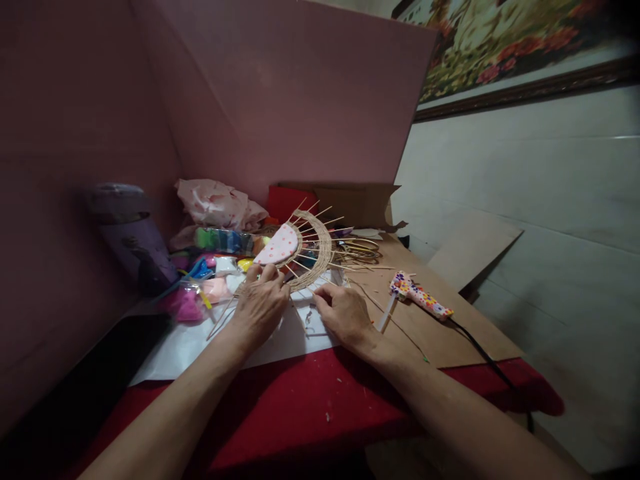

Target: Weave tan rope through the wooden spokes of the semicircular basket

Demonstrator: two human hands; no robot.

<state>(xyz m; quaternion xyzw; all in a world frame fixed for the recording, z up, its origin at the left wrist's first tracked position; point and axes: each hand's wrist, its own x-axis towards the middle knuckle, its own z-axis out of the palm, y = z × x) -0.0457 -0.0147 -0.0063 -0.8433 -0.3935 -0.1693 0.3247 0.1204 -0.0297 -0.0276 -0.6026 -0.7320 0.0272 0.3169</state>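
A half-round craft piece stands tilted over the table, with a pink polka-dot fabric half-disc (278,245) at its middle. A band of twine (324,252) curves around it, and thin sticks (334,221) fan outward through the band. My left hand (264,299) is closed on the lower edge of this piece, at the base of the fabric half-disc. My right hand (345,315) has thumb and forefinger pinched by the lower end of the twine band, at the tip of a thin stick. The fingertip contact there is small and partly hidden.
A flower-patterned glue gun (423,297) lies on brown cardboard (480,333) at right, its black cord trailing off the edge. Bags of coloured clay (187,301) and a purple tumbler (131,237) are at left. White paper (173,353) and red cloth (280,407) lie in front.
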